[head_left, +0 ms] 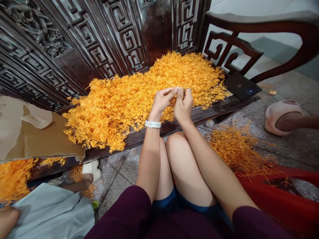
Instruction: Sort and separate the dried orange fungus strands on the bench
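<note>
A long heap of small orange pieces (124, 99) lies on a dark wooden bench (199, 116). In front of the heap's right half, my left hand (163, 99), with a white watch band at the wrist, has its fingers pinched together. My right hand (183, 103) is curled beside it, its thumb and forefinger closed. The fingertips of both hands meet. Whatever they hold between them is too small to make out.
Cardboard (47, 136) rests on the bench at the left. A dark flat item (240, 84) lies by the armrest (274, 23). Orange strands (236, 149) pile near a red plastic object (279, 196). Another person's slippered foot (282, 118) is at right; someone in grey clothing (54, 212) sits left.
</note>
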The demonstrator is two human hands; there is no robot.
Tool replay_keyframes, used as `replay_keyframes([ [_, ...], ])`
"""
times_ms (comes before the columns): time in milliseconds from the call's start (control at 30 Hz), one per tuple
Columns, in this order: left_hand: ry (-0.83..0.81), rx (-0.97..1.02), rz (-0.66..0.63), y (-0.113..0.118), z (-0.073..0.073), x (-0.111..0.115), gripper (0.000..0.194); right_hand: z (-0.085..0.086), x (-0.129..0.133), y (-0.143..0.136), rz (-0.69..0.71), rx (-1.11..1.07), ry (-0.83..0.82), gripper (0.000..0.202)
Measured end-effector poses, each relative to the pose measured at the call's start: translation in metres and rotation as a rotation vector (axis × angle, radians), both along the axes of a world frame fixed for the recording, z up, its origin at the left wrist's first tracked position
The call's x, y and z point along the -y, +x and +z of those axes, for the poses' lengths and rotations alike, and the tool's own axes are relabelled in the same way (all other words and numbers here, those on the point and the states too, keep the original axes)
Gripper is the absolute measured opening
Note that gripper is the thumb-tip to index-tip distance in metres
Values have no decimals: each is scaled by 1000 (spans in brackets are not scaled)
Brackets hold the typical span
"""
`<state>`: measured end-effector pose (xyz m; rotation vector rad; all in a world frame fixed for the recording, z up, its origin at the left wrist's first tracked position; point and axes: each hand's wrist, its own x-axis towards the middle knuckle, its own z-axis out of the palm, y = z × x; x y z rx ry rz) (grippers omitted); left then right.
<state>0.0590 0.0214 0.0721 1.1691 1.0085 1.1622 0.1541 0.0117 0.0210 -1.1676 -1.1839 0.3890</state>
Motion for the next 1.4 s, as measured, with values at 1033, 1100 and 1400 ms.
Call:
replay_keyframes([
  [1033,-121,193,-98,-4,-2,3,24,13,17,-1,-74,58,22,59],
  [1100,-118,184,-108,-5,-2,4,24,14,18,-1,-15,9,-9,57],
  [1400,-93,175,-145,-2,2,8,21,11,16,4,-37,12,-15,52],
])
